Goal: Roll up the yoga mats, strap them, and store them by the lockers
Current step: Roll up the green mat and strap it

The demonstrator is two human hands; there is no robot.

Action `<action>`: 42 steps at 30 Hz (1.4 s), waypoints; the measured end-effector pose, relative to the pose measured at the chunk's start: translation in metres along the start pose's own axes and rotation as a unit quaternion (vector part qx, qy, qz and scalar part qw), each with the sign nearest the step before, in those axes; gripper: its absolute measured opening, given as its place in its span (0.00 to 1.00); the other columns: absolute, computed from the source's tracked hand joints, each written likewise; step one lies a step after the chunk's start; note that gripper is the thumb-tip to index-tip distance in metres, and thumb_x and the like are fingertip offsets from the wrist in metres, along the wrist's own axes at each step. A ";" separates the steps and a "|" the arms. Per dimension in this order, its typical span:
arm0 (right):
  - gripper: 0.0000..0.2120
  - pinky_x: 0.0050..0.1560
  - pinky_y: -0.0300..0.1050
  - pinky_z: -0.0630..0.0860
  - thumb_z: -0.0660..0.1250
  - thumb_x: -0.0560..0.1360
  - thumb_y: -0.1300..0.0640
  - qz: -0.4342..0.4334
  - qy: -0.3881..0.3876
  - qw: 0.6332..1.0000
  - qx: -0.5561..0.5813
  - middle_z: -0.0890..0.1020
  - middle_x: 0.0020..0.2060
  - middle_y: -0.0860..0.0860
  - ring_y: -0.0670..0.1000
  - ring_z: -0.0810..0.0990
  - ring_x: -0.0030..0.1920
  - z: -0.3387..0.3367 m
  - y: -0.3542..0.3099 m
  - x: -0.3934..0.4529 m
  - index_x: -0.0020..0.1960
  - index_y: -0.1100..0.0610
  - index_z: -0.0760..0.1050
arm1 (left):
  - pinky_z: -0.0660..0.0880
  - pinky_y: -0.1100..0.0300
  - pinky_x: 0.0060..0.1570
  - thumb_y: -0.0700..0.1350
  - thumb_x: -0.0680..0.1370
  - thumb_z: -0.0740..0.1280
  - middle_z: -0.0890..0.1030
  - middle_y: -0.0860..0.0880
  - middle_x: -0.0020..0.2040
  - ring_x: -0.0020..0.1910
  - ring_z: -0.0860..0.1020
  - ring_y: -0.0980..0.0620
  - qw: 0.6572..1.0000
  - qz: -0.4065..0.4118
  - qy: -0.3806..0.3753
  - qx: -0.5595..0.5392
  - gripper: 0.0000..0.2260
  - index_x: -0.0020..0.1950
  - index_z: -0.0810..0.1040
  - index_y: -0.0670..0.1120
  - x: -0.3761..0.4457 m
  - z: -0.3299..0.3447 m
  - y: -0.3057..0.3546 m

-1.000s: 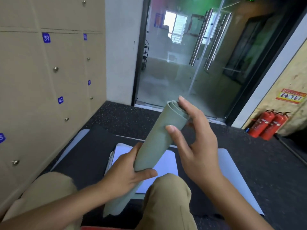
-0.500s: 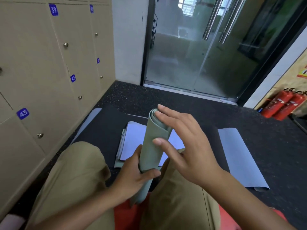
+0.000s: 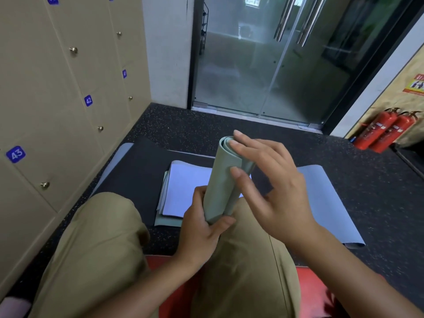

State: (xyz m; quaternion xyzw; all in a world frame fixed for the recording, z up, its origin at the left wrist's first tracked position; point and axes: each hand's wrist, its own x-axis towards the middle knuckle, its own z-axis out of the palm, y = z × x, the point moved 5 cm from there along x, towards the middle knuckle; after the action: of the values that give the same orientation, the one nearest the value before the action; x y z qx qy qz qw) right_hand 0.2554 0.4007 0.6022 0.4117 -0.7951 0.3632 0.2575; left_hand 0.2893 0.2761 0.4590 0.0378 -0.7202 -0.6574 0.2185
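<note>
Since the earlier frame, the rolled green mat [image 3: 226, 177] stands more upright. The left hand [image 3: 202, 228] grips its lower end, fingers curled round it. The right hand [image 3: 273, 187] pinches the upper end between thumb and extended fingers above folded mats [image 3: 181, 191].

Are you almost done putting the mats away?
Not yet. One green mat is rolled; the left hand grips its bottom, the right hand holds its top. No strap shows. Folded mats and a blue mat lie unrolled.
</note>
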 end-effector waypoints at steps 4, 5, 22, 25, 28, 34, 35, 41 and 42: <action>0.17 0.67 0.51 0.74 0.69 0.80 0.57 0.041 0.014 0.998 0.034 0.78 0.68 0.47 0.50 0.76 0.69 -0.013 0.010 -0.011 0.68 0.55 0.76 | 0.72 0.54 0.30 0.80 0.71 0.56 0.79 0.54 0.41 0.34 0.77 0.54 0.998 0.054 -0.013 0.028 0.35 0.61 0.71 0.53 0.001 0.008 -0.004; 0.18 0.66 0.50 0.74 0.70 0.80 0.57 0.054 0.020 0.997 0.042 0.78 0.68 0.47 0.49 0.76 0.68 -0.018 0.014 -0.014 0.69 0.55 0.75 | 0.68 0.57 0.29 0.80 0.72 0.54 0.78 0.56 0.39 0.31 0.75 0.55 0.997 0.063 -0.015 0.040 0.34 0.60 0.71 0.53 0.002 0.011 -0.004; 0.28 0.56 0.36 0.77 0.74 0.76 0.53 0.337 -0.030 0.939 0.058 0.78 0.65 0.38 0.46 0.78 0.63 -0.107 0.096 -0.115 0.73 0.48 0.69 | 0.74 0.54 0.48 0.85 0.65 0.43 0.78 0.61 0.49 0.46 0.77 0.55 0.871 0.116 -0.289 0.381 0.36 0.60 0.67 0.63 0.045 0.076 0.010; 0.29 0.58 0.40 0.79 0.72 0.76 0.47 0.365 -0.076 0.927 0.023 0.77 0.65 0.38 0.44 0.79 0.62 -0.111 0.110 -0.132 0.74 0.46 0.68 | 0.72 0.55 0.49 0.84 0.65 0.43 0.76 0.63 0.58 0.50 0.75 0.57 0.843 0.100 -0.335 0.409 0.37 0.61 0.67 0.63 0.044 0.089 -0.001; 0.27 0.59 0.41 0.79 0.69 0.77 0.43 0.397 -0.109 0.911 0.007 0.77 0.66 0.39 0.42 0.79 0.62 -0.116 0.122 -0.149 0.74 0.45 0.68 | 0.73 0.52 0.52 0.83 0.67 0.44 0.74 0.64 0.62 0.56 0.74 0.54 0.825 0.105 -0.331 0.445 0.36 0.63 0.67 0.63 0.043 0.095 -0.005; 0.13 0.54 0.33 0.76 0.69 0.81 0.52 0.457 -0.163 0.873 -0.050 0.84 0.55 0.41 0.39 0.81 0.56 -0.137 0.159 -0.199 0.65 0.51 0.78 | 0.74 0.51 0.50 0.81 0.70 0.47 0.77 0.61 0.63 0.58 0.78 0.49 0.803 0.122 -0.324 0.485 0.34 0.68 0.65 0.65 0.040 0.098 -0.013; 0.12 0.52 0.32 0.76 0.70 0.80 0.53 0.462 -0.185 0.865 -0.065 0.84 0.53 0.42 0.39 0.81 0.54 -0.137 0.167 -0.211 0.63 0.52 0.79 | 0.74 0.51 0.50 0.81 0.70 0.46 0.78 0.60 0.63 0.58 0.79 0.49 0.798 0.129 -0.324 0.492 0.34 0.69 0.65 0.65 0.038 0.098 -0.014; 0.16 0.62 0.41 0.71 0.72 0.78 0.49 0.442 -0.340 0.803 -0.210 0.81 0.60 0.47 0.48 0.77 0.62 -0.137 0.212 -0.272 0.64 0.50 0.78 | 0.70 0.52 0.44 0.81 0.70 0.43 0.80 0.59 0.58 0.55 0.80 0.46 0.783 0.143 -0.313 0.519 0.36 0.70 0.64 0.65 0.033 0.099 -0.015; 0.18 0.64 0.44 0.70 0.71 0.79 0.48 0.442 -0.357 0.793 -0.220 0.80 0.62 0.48 0.50 0.75 0.64 -0.137 0.217 -0.277 0.66 0.50 0.77 | 0.69 0.52 0.43 0.81 0.70 0.43 0.80 0.59 0.57 0.54 0.80 0.46 0.782 0.145 -0.311 0.520 0.36 0.70 0.65 0.64 0.034 0.099 -0.016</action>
State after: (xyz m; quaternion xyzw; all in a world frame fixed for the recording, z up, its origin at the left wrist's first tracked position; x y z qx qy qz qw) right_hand 0.2340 0.7245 0.4087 0.0480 -0.9843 0.0797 -0.1499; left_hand 0.2191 0.3549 0.4482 -0.1656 -0.9787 -0.1194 0.0225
